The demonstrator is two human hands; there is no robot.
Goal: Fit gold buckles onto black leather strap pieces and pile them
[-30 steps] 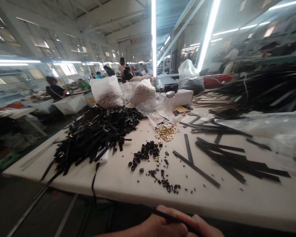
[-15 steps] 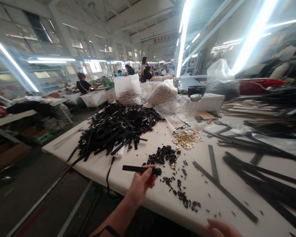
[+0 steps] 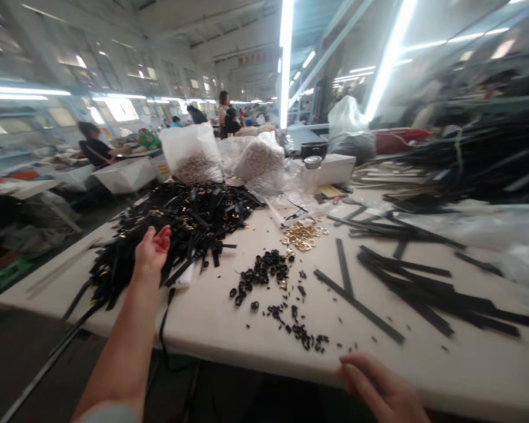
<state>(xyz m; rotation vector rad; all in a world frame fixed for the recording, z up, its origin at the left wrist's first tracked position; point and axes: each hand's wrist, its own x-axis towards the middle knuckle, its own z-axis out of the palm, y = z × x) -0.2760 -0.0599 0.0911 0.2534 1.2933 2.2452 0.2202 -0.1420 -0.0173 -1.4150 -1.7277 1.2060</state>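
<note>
My left hand [image 3: 152,249] reaches over the near side of a large heap of black straps with gold buckles [image 3: 203,214]. Its fingers are loosely curled and apart, with no strap visible in them. At the front edge of the table, my right hand [image 3: 381,385] has its thumb and forefinger stretched forward, and nothing shows in it. Ahead and left of that hand lie small black bits [image 3: 306,336], with a cluster of black loops [image 3: 267,269] beyond them. Gold metal buckles [image 3: 303,235] are piled farther back.
Long black strips [image 3: 417,288] spread over the right of the pale table [image 3: 229,320]. Clear bags of beige pieces [image 3: 198,158], a lidded jar [image 3: 311,170] and a white box [image 3: 338,168] stand behind. A black cord [image 3: 164,323] hangs over the front edge. People work farther off.
My left hand has moved left from the black loops to the heap, and the short black strap it held is out of its fingers. The view has turned right.
</note>
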